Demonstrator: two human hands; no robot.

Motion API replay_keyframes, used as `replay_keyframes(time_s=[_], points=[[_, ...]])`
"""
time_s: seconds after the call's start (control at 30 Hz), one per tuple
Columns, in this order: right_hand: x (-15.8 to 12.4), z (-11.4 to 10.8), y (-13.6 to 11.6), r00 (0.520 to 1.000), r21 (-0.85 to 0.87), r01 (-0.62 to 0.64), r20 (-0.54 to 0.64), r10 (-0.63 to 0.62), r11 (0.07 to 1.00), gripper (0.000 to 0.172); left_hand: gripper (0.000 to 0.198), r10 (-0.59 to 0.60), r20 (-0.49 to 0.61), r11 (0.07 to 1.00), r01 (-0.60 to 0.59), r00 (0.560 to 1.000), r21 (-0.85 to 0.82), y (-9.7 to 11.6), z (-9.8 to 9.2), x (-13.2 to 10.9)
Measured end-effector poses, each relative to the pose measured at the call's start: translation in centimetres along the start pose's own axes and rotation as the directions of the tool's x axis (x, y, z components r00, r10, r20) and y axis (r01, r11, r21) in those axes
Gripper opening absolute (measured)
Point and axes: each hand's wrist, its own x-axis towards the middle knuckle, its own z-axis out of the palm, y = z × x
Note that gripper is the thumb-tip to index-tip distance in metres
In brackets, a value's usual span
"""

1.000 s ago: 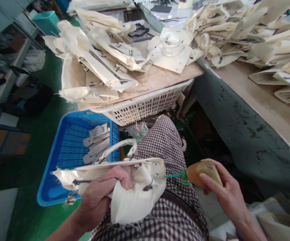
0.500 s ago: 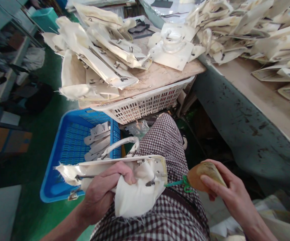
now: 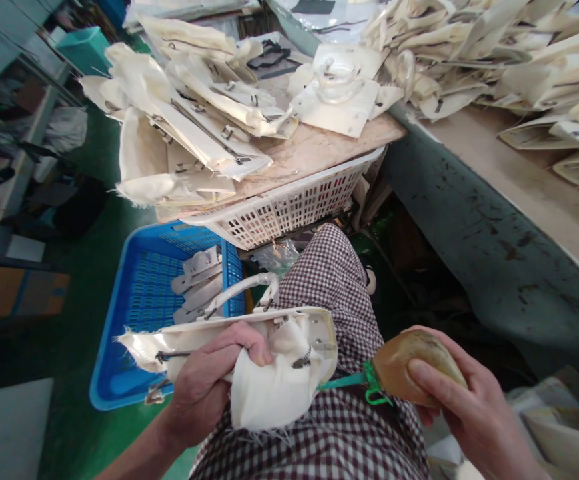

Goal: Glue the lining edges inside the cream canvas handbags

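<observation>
My left hand (image 3: 214, 373) is closed around a cream, part-sewn handbag (image 3: 269, 393) that lies across my lap. The bag has frayed edges, a dark zipper and a plastic-wrapped handle (image 3: 239, 287) standing up at its far side. In my right hand (image 3: 469, 393) is an amber squeeze bottle (image 3: 414, 363), lying on its side. Its thin green spout, tied with green string at the neck, points left. The spout's tip is at the right edge of the bag's loose fabric; whether it touches is hard to tell.
A blue basket (image 3: 139, 293) with several pale strips stands on the floor at left. Ahead, more cream bags (image 3: 184, 113) lie on a wooden board (image 3: 289, 160) above a white crate (image 3: 299, 207). Another pile (image 3: 509, 60) covers part of the right-hand table (image 3: 509, 173).
My right hand and the bottle have moved slightly down and right, and the spout's tip has slid lower and left along the bag's edge. My left hand still grips the bag.
</observation>
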Motion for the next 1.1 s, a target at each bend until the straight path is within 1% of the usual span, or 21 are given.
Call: replay_keyframes(time_s=[0.17, 0.23, 0.33, 0.43, 0.53, 0.67, 0.73, 0.9, 1.0, 1.1], points=[[-1.4, 1.1, 0.1, 0.998, 0.072, -0.045, -0.047, 0.049, 0.996, 0.057, 0.019, -0.007, 0.001, 1.000, 0.007, 1.000, 0.009, -0.1, -0.1, 0.0], [-1.5, 1.2, 0.4, 0.997, 0.098, -0.050, -0.056, 0.056, 0.994, 0.056, 0.018, -0.003, 0.002, 1.000, 0.003, 1.000, 0.003, -0.2, -0.1, 0.0], [-1.3, 0.9, 0.7, 0.998, 0.092, -0.046, -0.045, 0.050, 0.995, 0.054, 0.018, -0.009, 0.017, 1.000, 0.009, 1.000, -0.012, -0.2, 0.0, -0.1], [-0.6, 0.2, 0.8, 0.998, 0.048, -0.030, -0.055, 0.033, 0.998, 0.054, 0.019, -0.018, 0.019, 1.000, 0.018, 1.000, -0.013, -0.1, 0.0, -0.1], [0.5, -0.8, 0.9, 0.999, -0.009, -0.006, -0.043, 0.006, 1.000, 0.055, 0.020, -0.008, 0.017, 1.000, 0.009, 1.000, -0.014, -0.1, 0.0, 0.0], [2.2, -2.1, 1.3, 0.999, -0.175, 0.041, 0.017, -0.039, 0.984, 0.061, 0.019, -0.007, 0.027, 0.999, 0.008, 1.000, -0.033, -0.2, -0.1, 0.0], [2.8, -2.5, 1.5, 0.998, -0.241, 0.057, 0.044, -0.048, 0.969, 0.061, 0.020, -0.015, 0.031, 0.999, 0.016, 0.999, -0.038, -0.3, -0.2, 0.0], [3.2, -2.7, 1.3, 0.996, -0.297, 0.094, 0.031, -0.088, 0.950, 0.059, 0.021, -0.023, 0.039, 0.999, 0.024, 0.999, -0.031, -0.3, -0.1, 0.1], [3.1, -2.7, 1.3, 0.991, -0.326, 0.134, 0.021, -0.134, 0.936, 0.056, 0.022, -0.014, 0.049, 1.000, 0.015, 0.999, -0.016, -0.3, -0.1, 0.1], [3.2, -2.7, 1.5, 0.969, -0.365, 0.230, -0.003, -0.248, 0.902, 0.052, 0.023, -0.006, 0.057, 1.000, 0.006, 0.998, 0.002, -0.5, -0.2, 0.1]])
